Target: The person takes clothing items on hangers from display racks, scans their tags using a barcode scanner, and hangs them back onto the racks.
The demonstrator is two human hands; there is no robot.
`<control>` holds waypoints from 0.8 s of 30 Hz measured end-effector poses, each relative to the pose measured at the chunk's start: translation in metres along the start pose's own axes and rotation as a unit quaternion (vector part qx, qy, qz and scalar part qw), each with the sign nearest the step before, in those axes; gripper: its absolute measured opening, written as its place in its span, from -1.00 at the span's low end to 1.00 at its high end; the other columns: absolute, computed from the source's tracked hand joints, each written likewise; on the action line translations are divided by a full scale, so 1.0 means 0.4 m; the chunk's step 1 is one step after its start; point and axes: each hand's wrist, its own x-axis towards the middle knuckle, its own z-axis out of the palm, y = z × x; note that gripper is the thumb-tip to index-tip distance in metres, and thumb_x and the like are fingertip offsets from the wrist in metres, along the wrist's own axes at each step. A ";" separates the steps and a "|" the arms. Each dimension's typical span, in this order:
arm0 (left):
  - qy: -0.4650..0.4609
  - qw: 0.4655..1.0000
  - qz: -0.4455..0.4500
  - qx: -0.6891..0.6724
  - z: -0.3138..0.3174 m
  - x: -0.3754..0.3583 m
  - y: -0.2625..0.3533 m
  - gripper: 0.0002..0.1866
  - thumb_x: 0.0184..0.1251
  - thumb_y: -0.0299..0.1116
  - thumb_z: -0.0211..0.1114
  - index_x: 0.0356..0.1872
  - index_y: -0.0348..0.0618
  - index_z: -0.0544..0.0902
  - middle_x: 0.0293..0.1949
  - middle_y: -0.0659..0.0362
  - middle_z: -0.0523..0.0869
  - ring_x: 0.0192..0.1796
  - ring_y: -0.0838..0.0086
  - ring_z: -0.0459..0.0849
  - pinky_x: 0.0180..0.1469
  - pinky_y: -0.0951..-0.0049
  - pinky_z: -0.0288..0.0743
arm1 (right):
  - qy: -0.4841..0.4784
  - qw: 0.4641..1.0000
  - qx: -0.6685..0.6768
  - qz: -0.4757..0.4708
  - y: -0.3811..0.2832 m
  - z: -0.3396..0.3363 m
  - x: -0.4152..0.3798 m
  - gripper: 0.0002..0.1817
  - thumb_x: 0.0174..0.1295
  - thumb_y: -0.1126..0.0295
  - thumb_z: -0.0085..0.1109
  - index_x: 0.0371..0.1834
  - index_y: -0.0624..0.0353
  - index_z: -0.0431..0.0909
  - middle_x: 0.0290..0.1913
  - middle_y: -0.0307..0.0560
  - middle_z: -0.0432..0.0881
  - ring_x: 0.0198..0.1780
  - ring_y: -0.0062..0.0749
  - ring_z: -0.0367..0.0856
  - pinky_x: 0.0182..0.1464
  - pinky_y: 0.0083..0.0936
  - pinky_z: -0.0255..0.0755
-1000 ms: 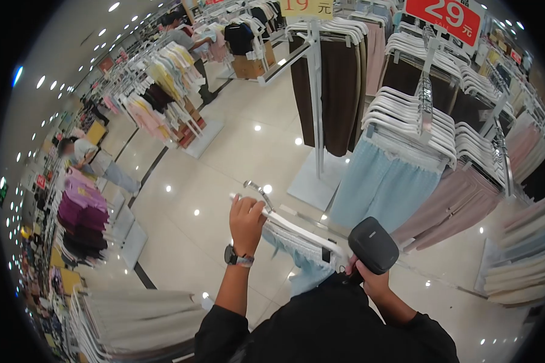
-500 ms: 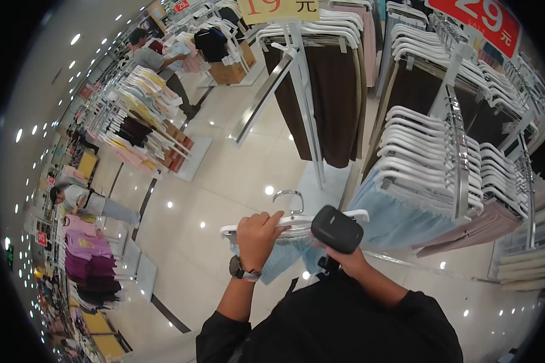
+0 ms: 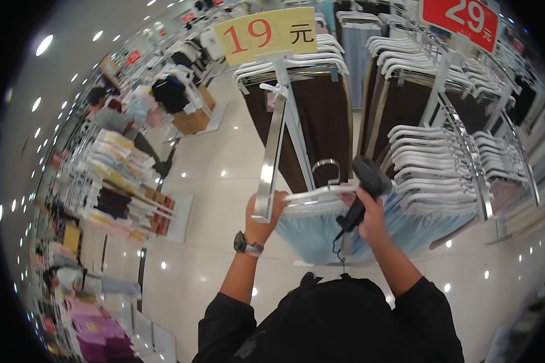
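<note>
My left hand (image 3: 261, 219) is closed at the left end of a white clothes hanger (image 3: 316, 196), partly hidden behind the chrome arm of a rack. From the hanger, hook up, hangs a light blue garment (image 3: 303, 233) with a gathered waist. My right hand (image 3: 372, 219) grips a black handheld barcode scanner (image 3: 370, 176) by its handle, with a cord trailing below. Some right-hand fingers also touch the right part of the hanger. Just right of the scanner, more light blue garments (image 3: 409, 227) hang on a row of white hangers (image 3: 427, 163).
The rack's chrome arm (image 3: 270, 160) juts toward me under a yellow price sign (image 3: 266, 35). Dark brown trousers (image 3: 321, 115) hang behind it. A red price sign (image 3: 460, 23) tops the right rack. Two people stand among clothes racks (image 3: 115, 157) at left.
Both hands have moved up and forward with the hanger and scanner, closer to the racks. The scanner has turned more upright. The view has shifted, bringing the yellow sign fully into sight.
</note>
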 end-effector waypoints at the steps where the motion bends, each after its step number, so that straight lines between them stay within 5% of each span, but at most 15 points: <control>1: -0.006 0.998 -0.019 -0.052 -0.016 0.035 -0.031 -0.88 0.18 -0.41 0.25 -0.26 -0.08 0.67 -0.43 0.14 0.64 -0.32 0.20 0.63 -0.30 0.27 0.48 | -0.006 1.000 -0.007 -0.017 0.010 0.020 0.032 -0.59 0.36 0.50 0.02 0.26 0.33 0.27 0.07 0.24 0.55 0.07 -0.12 0.60 0.23 -0.24 0.49; 12: -0.057 0.987 -0.056 -0.136 0.064 0.266 -0.398 -0.79 0.28 -0.27 0.27 -0.17 -0.14 0.69 -0.25 0.07 0.71 -0.17 0.13 0.67 -0.13 0.29 0.53 | 0.050 0.990 -0.033 -0.126 0.136 0.204 0.388 -0.72 0.27 0.46 0.17 0.02 0.28 0.47 0.02 -0.07 0.53 -0.03 -0.24 0.62 0.17 -0.31 0.55; 17: -0.063 0.982 -0.098 -0.149 0.102 0.296 -0.498 -0.76 0.29 -0.25 0.25 -0.14 -0.16 0.70 -0.20 0.05 0.73 -0.10 0.13 0.67 -0.04 0.28 0.51 | 0.064 0.993 -0.058 -0.082 0.174 0.233 0.468 -0.67 0.20 0.36 0.28 0.00 0.17 0.49 -0.10 -0.19 0.55 -0.17 -0.39 0.62 -0.11 -0.47 0.52; 20: -0.083 0.980 -0.122 -0.133 0.129 0.287 -0.520 -0.74 0.31 -0.24 0.24 -0.12 -0.17 0.70 -0.16 0.02 0.73 -0.07 0.11 0.66 0.00 0.28 0.50 | 0.054 0.996 -0.066 -0.027 0.220 0.183 0.514 -0.66 0.19 0.35 0.28 0.01 0.17 0.50 -0.14 -0.19 0.56 -0.18 -0.38 0.62 -0.12 -0.48 0.50; 21: -0.091 0.981 -0.126 -0.115 0.137 0.287 -0.522 -0.74 0.30 -0.22 0.24 -0.12 -0.15 0.70 -0.16 0.02 0.73 -0.06 0.11 0.65 0.00 0.27 0.49 | 0.077 0.996 -0.044 -0.018 0.228 0.181 0.516 -0.68 0.22 0.45 0.22 0.03 0.24 0.46 -0.02 -0.06 0.56 0.00 -0.17 0.64 0.07 -0.34 0.56; 24: -0.040 0.992 -0.083 -0.083 0.164 0.293 -0.528 -0.78 0.25 -0.23 0.28 -0.17 -0.08 0.72 -0.27 0.06 0.72 -0.13 0.12 0.63 -0.08 0.21 0.50 | 0.103 0.991 -0.049 -0.064 0.242 0.142 0.442 -0.67 0.22 0.47 0.21 0.05 0.26 0.44 0.00 -0.01 0.56 0.04 -0.12 0.63 0.12 -0.32 0.52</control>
